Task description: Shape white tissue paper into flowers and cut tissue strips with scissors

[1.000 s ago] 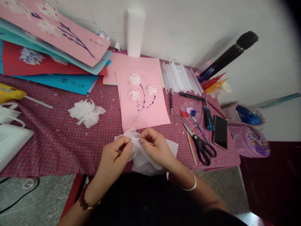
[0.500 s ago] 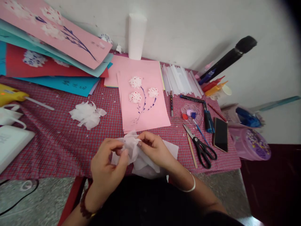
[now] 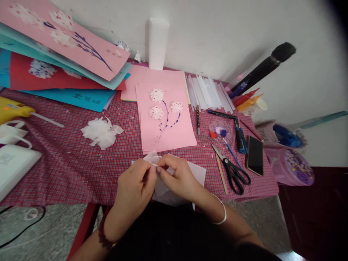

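A piece of thin white tissue paper [image 3: 152,157] is pinched between my two hands at the near edge of the table. My left hand [image 3: 136,186] has its fingers curled and closed on the tissue. Thumb and forefinger of my right hand [image 3: 178,177] grip it too, fingertips almost touching the left ones. Flat white sheets [image 3: 198,173] lie beneath my hands. Just beyond is a pink sheet [image 3: 181,134] with three speckled white flowers and a dark blue stem. A crumpled tissue bunch [image 3: 101,132] rests on the checked cloth to the left.
Scissors [image 3: 231,170], a wooden stick [image 3: 222,174], a paint palette [image 3: 220,131], a cutter [image 3: 240,139] and a phone [image 3: 255,156] lie at the right. A yellow glue gun [image 3: 15,108] and stacked artworks [image 3: 114,65] occupy the left. Glue sticks [image 3: 208,92] lie behind.
My left hand has moved right and closed in toward my right hand. The tissue between them is now bunched tighter and more hidden by the fingers.
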Tool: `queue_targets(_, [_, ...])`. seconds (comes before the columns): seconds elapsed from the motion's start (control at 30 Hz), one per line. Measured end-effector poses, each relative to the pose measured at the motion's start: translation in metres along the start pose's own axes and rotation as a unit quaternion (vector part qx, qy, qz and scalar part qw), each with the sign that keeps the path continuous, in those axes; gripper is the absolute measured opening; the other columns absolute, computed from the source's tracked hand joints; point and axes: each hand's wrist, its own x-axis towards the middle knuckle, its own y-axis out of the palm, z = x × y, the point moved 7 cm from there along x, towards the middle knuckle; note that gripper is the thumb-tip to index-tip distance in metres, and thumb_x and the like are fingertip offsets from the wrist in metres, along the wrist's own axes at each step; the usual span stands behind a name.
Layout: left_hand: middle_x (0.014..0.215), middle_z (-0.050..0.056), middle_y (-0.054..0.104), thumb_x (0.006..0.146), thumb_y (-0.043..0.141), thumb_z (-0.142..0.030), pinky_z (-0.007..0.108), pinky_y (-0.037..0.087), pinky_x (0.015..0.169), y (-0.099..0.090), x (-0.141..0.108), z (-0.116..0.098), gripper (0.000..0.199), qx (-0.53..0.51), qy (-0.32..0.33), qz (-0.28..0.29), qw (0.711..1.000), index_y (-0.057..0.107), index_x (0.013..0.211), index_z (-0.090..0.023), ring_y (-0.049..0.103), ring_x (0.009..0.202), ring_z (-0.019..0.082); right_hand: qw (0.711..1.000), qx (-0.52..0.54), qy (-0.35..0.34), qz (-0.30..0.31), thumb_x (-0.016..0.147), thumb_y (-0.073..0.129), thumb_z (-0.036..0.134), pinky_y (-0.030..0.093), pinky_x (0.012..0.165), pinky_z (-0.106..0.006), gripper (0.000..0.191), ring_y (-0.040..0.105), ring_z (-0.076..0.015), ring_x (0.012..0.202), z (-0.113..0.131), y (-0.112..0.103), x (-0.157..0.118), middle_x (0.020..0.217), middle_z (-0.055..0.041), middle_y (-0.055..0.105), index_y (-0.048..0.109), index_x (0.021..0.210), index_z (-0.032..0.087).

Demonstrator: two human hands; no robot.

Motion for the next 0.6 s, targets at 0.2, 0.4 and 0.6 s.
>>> queue_targets(0.2, [0.061, -0.005, 0.047, 0.09, 0.048, -0.02, 0.024, 0.034, 0.054, 0.002, -0.004, 0.011, 0.023, -0.025, -0.04, 0.008, 0.999, 0.048, 0.067, -0.019, 0.045, 0.054, 0.01, 0.993, 0.105, 0.05, -0.038, 0.081, 0.054, 0.019, 0.037, 0.054, -0.022, 0.013, 0.045, -0.0097, 0.056, -0.016, -0.001, 0.001, 0.061, 0.004, 0.051, 0.056, 0.069, 0.018])
queue_targets(0.4, [0.066, -0.003, 0.05, 0.089, 0.048, -0.015, 0.025, 0.036, 0.057, 0.007, -0.004, 0.006, 0.02, -0.012, 0.003, 0.028, 1.0, 0.047, 0.07, -0.019, 0.048, 0.059, 0.01, 0.994, 0.092, 0.053, -0.014, 0.079, 0.057, 0.021, 0.04, 0.058, -0.023, 0.004, 0.05, -0.0112, 0.062, -0.01, 0.0, 0.005, 0.068, 0.0021, 0.057, 0.057, 0.076, 0.019])
queue_targets(0.6, [0.078, 0.001, 0.053, 0.084, 0.057, -0.012, 0.026, 0.044, 0.063, 0.006, -0.009, -0.009, 0.015, 0.068, 0.102, -0.021, 0.992, 0.048, 0.075, -0.02, 0.054, 0.071, 0.014, 0.989, 0.111, 0.071, -0.062, 0.078, 0.053, 0.02, 0.035, 0.054, -0.023, 0.009, 0.042, -0.0107, 0.057, -0.019, -0.004, 0.005, 0.06, 0.0048, 0.045, 0.053, 0.07, 0.02])
